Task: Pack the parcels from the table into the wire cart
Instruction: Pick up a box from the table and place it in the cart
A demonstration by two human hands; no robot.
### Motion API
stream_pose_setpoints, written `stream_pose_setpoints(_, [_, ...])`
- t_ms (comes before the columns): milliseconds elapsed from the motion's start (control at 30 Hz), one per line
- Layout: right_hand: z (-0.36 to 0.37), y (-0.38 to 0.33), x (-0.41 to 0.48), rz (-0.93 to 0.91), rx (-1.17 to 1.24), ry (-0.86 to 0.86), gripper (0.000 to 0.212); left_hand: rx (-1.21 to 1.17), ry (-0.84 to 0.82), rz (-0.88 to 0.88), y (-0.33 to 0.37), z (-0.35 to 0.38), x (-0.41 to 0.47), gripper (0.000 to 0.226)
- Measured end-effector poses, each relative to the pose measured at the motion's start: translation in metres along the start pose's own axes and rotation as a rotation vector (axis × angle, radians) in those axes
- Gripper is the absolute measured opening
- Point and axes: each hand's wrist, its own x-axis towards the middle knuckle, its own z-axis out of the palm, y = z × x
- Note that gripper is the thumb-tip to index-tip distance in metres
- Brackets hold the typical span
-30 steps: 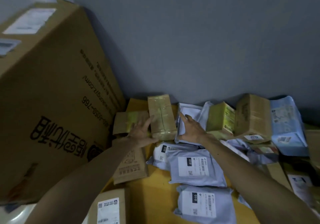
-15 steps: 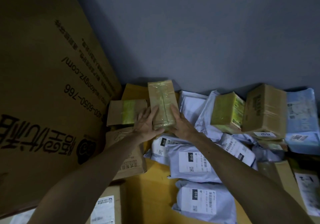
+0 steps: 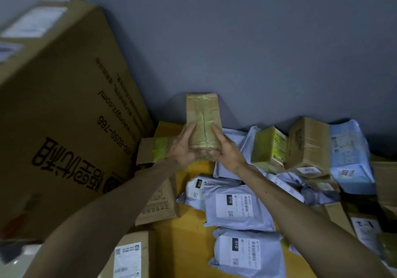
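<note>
A narrow brown tape-wrapped cardboard parcel (image 3: 203, 118) is held by its near end above the yellow table (image 3: 182, 241), its far end raised toward the grey wall (image 3: 247, 41). It is clasped between the left hand (image 3: 182, 148) and the right hand (image 3: 228, 149), with fingers laid along its sides and thumbs curled under its near end. Just to its left a small brown box banded with yellow-green tape (image 3: 150, 152) is seen, and beyond that a large printed brown carton (image 3: 64, 127). Grey plastic mailer bags with white labels (image 3: 238, 210) are spread below.
</note>
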Motion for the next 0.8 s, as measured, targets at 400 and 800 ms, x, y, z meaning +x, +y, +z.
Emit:
stream_pose_setpoints(400, [-0.112, -0.079, -0.038, -0.302, 0.099, 0.267, 0.081, -0.413, 0.128, -0.025, 0.150, -0.070, -0.042, 0.098])
stream_pose_setpoints(800, [-0.108, -0.088, -0.082, -0.436, -0.025, 0.185, 0.066, -0.726, 0.085, -0.182, 0.161, -0.052, -0.080, 0.085])
